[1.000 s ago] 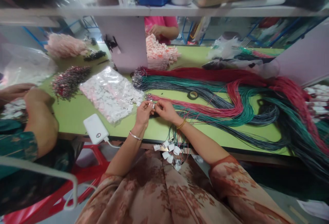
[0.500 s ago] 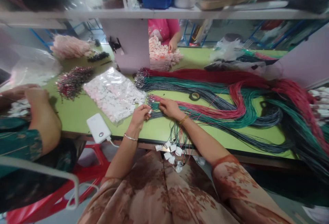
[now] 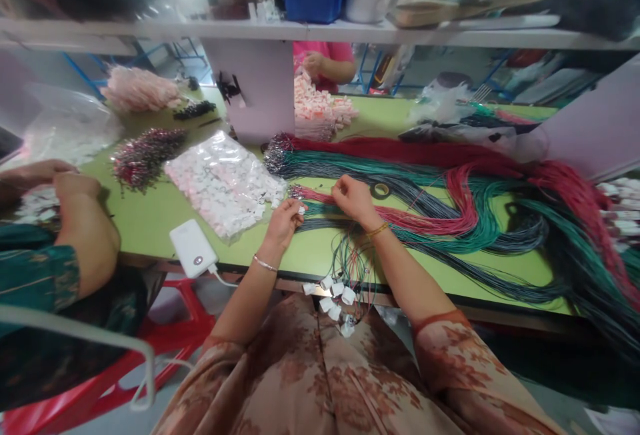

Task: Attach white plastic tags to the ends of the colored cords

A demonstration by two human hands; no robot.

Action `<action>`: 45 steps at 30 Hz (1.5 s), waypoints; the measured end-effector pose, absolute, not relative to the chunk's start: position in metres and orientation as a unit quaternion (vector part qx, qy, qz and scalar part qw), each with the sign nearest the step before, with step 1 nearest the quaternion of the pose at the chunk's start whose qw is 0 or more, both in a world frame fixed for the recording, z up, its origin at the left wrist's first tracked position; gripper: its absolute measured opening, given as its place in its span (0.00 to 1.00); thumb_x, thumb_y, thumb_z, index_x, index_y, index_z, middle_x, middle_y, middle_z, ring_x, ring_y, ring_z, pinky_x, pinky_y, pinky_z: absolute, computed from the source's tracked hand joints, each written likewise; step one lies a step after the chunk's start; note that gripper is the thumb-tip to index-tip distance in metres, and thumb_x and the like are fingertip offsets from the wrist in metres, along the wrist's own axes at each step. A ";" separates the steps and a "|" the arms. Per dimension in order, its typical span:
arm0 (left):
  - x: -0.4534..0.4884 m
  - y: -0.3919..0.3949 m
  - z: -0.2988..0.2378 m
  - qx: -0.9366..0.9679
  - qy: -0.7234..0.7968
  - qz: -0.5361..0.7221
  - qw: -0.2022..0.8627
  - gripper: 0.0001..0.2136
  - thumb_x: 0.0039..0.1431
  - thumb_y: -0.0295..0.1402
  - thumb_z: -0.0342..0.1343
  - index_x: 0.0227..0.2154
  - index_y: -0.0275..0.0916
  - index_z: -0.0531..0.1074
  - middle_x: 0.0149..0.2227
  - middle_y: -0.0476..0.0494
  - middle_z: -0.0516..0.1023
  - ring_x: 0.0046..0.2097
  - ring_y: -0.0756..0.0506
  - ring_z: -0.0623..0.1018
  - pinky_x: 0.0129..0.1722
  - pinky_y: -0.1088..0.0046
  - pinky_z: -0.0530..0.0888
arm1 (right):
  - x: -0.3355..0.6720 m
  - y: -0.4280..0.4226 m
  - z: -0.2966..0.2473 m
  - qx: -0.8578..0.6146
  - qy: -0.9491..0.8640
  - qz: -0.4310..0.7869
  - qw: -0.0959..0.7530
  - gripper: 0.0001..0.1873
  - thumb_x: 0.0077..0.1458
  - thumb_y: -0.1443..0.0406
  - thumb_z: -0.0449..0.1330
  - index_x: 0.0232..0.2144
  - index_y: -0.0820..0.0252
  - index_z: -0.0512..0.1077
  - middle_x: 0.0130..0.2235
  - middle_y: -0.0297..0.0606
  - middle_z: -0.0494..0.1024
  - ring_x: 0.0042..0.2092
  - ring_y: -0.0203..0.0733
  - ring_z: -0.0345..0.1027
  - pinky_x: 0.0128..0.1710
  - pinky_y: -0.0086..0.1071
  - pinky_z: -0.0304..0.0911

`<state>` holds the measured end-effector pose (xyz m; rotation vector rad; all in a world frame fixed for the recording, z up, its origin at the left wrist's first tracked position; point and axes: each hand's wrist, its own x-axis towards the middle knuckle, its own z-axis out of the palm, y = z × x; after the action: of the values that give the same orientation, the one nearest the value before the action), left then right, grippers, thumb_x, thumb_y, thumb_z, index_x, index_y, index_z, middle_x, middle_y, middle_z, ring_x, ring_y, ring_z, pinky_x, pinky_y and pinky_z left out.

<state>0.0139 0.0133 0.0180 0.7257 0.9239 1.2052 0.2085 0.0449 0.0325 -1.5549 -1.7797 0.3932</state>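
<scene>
Between its thumb and fingers my left hand (image 3: 285, 223) pinches a small white connector housing (image 3: 301, 210). My right hand (image 3: 354, 198) is to its right, over the red wires (image 3: 425, 220), with its fingers closed together; what they hold, if anything, is too small to make out. Below the red bundle run green wires (image 3: 465, 234) and dark wires (image 3: 450, 268). Several white connectors (image 3: 337, 290) with wires attached hang at the table's front edge, between my forearms. A clear bag of white connectors (image 3: 225, 185) lies left of my left hand.
A white power bank (image 3: 193, 248) with a cable lies near the front edge. A roll of black tape (image 3: 381, 189) rests beside the wires. At the left a co-worker's arm (image 3: 83, 222) reaches in; another person (image 3: 325, 62) sits opposite. A shelf (image 3: 320, 30) spans above.
My right hand has lifted away from the wire ends and moved right and slightly up. My left hand has shifted a little right, still pinching the white housing. The person opposite has raised a hand.
</scene>
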 end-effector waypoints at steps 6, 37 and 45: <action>0.015 0.009 0.016 0.325 0.400 0.533 0.671 0.09 0.50 0.33 0.62 0.28 0.35 0.68 0.31 0.46 0.77 0.23 0.57 0.67 0.23 0.81 0.65 | 0.196 0.044 0.058 -0.500 -0.702 0.274 0.427 0.08 0.50 0.62 0.55 0.23 0.60 0.65 0.23 0.31 0.67 0.26 0.33 0.56 0.28 0.28 0.53; 0.019 0.004 0.008 0.339 0.353 0.566 0.664 0.10 0.52 0.36 0.63 0.31 0.36 0.69 0.37 0.45 0.78 0.26 0.56 0.69 0.28 0.80 0.68 | 0.178 0.011 0.030 -0.496 -0.676 0.362 0.407 0.09 0.44 0.60 0.56 0.23 0.61 0.69 0.21 0.29 0.63 0.24 0.31 0.50 0.26 0.27 0.50; 0.026 0.001 0.006 0.374 0.392 0.560 0.627 0.13 0.49 0.39 0.65 0.30 0.36 0.69 0.24 0.50 0.72 0.24 0.56 0.67 0.25 0.80 0.64 | 0.169 0.010 0.022 -0.489 -0.681 0.357 0.412 0.09 0.44 0.60 0.56 0.20 0.60 0.64 0.19 0.27 0.60 0.23 0.31 0.50 0.24 0.26 0.48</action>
<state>0.0260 0.0012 0.0057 0.8566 0.8979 1.2831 0.1689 0.0098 0.0223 -1.2295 -1.7139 0.8985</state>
